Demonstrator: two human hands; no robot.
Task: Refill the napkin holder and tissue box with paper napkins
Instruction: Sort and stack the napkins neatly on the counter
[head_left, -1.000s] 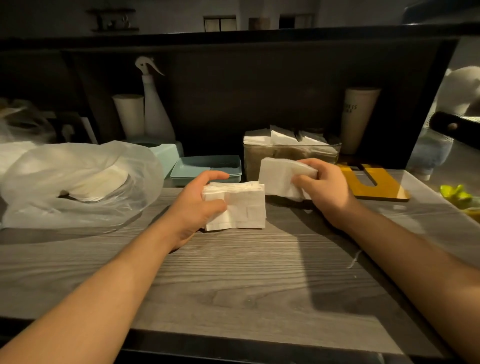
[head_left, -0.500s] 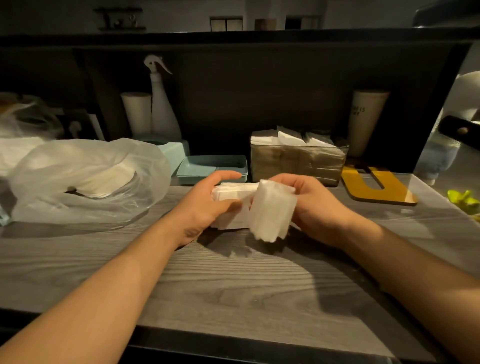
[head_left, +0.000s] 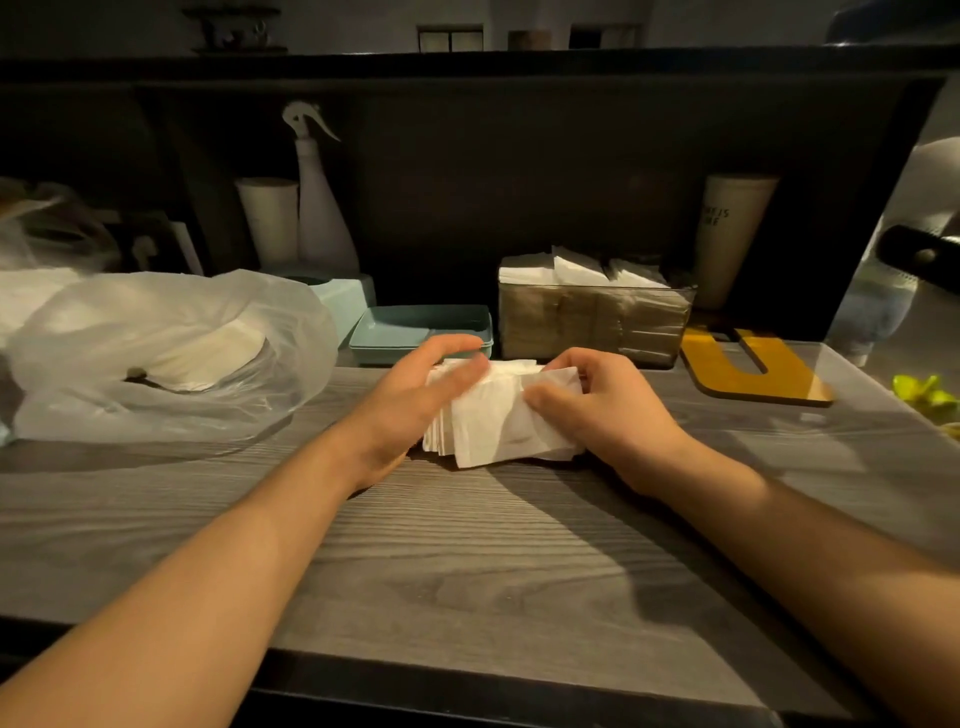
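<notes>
Head view: both hands are squaring a napkin stack (head_left: 498, 410) on the tabletop (head_left: 467, 571), the left hand (head_left: 415, 395) bracing its side with straight fingers, the right hand (head_left: 592, 405) pinching the top sheets, probably readying them for the clear napkin holder (head_left: 592, 322) just behind.

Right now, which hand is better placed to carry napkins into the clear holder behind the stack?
Probably the right hand: it grips the loose napkins on top of the stack, directly before the clear holder. The left hand only steadies the stack's left side.
</notes>
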